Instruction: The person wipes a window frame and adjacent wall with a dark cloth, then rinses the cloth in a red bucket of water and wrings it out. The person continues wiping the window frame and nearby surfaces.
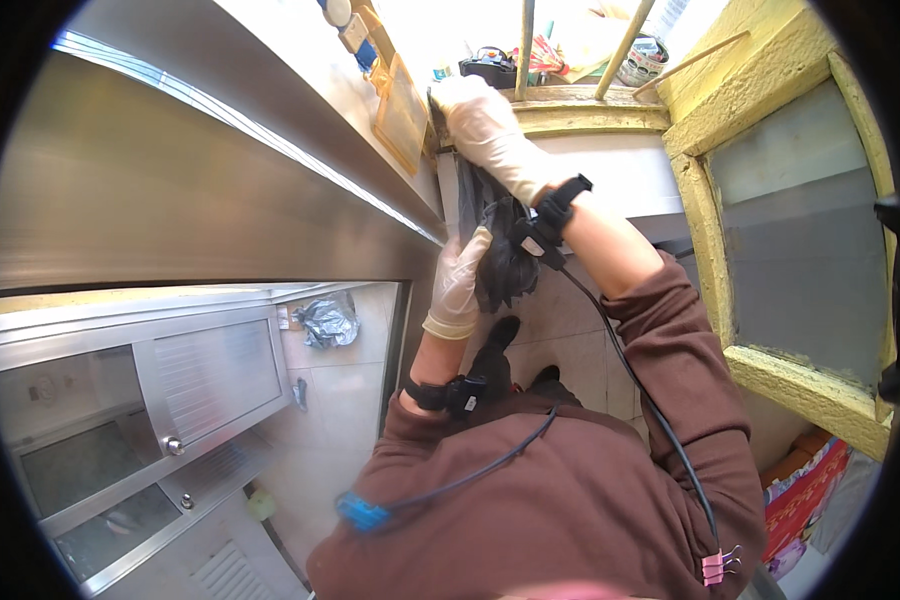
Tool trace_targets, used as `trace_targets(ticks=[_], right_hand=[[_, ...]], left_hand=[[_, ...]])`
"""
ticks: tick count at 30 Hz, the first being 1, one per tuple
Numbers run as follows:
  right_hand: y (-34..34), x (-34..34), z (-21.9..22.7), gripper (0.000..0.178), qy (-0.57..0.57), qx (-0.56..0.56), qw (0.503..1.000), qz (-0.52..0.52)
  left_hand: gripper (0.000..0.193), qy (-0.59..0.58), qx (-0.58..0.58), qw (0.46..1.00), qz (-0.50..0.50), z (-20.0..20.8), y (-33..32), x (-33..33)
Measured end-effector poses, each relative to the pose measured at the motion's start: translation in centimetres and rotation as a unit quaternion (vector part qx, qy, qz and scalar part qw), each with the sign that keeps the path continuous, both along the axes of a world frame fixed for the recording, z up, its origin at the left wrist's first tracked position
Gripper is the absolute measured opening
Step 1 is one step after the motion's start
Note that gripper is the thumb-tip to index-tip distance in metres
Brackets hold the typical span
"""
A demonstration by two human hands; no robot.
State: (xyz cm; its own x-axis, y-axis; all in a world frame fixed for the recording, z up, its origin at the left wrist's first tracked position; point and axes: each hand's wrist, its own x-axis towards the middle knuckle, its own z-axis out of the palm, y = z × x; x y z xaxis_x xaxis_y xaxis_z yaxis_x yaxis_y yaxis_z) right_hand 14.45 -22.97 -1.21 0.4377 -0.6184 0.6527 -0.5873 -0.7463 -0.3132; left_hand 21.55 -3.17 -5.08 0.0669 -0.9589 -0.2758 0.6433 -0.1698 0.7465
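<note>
My left hand [456, 287], in a pale thin glove, is closed on a black plastic bag [508, 262] that hangs crumpled below the window sill. Above it, my right hand [482, 125], gloved the same way, reaches to the left end of the yellow wooden sill [590, 120]. Its fingers are curled; what they grip is hidden beneath the glove. The upper part of the bag runs up the narrow gap toward that hand. Dark straps [562, 205] circle both wrists, with a cable running from each.
At the left stands a wide metal panel [220, 180], with a glass-and-metal cabinet [200, 380] below it. A grey plastic bag [328, 320] lies beside the cabinet. Bars [526, 45] rise from the sill, with clutter behind. A yellow-framed casement [715, 250] stands at the right.
</note>
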Motion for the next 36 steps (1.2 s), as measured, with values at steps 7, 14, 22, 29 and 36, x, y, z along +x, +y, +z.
trace_targets(ticks=[7,14,22,29,36], right_hand=[[0.8,-0.2,-0.6,0.015,0.060,0.001,0.996,0.073],[-0.3,-0.2,0.4,0.012,0.003,-0.016,0.996,0.089],[0.0,-1.0,0.0,0.031,-0.024,0.066,0.995,0.065],[-0.3,-2.4,0.0,0.027,-0.027,0.113,0.985,0.131],[1.4,-7.2,1.5,0.025,-0.084,-0.088,0.992,-0.035]], left_hand=[[0.024,-0.023,0.000,0.999,-0.044,0.6,0.6,0.4],[0.023,0.005,-0.004,1.000,-0.013,-0.2,0.2,0.7],[0.021,-0.048,-0.001,0.999,-0.021,0.0,-0.1,0.1],[0.020,-0.015,-0.005,0.999,-0.033,0.3,0.0,-0.4],[0.023,-0.003,-0.016,0.995,-0.094,0.3,-0.9,-0.5]])
